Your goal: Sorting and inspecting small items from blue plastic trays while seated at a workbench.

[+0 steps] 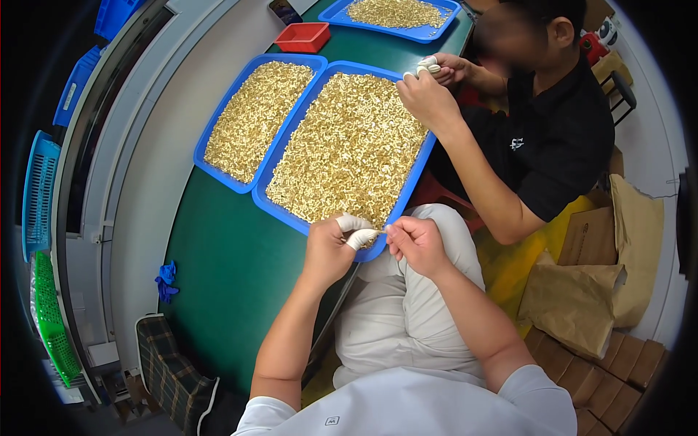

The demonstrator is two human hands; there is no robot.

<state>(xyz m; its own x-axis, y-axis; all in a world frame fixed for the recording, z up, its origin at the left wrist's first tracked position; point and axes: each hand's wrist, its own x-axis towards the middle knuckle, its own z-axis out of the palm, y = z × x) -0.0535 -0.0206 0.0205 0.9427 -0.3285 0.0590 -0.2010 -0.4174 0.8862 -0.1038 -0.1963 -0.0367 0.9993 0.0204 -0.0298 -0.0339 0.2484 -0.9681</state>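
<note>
White cloth of the person's shirt (407,403) lies nearest the camera, and beyond it come the pale trousers (385,327) and two bare forearms reaching forward. Left hand (331,251) and right hand (414,243) meet over the near corner of the large blue tray (415,178), fingertips almost touching. White finger covers (361,238) sheathe the left thumb and forefinger, and that grip is pinched on a tiny piece (382,231) — its exact shape is too small to tell. On the right, the grip is curled, thumb against forefinger; whether it also has hold of the piece, I cannot tell.

Small gold pieces (349,145) fill the large tray beneath and beyond the hands. Touching its left side is a narrower blue tray (219,176) with similar contents, and another blue tray (385,30) sits at the far end of the green desk (218,240). Between them stands a red box (302,38). Blue gloves (166,282) lie crumpled at the desk's left edge. To the right — close beside the large tray — sits a co-worker (567,138) in black, wearing pale finger covers too.
</note>
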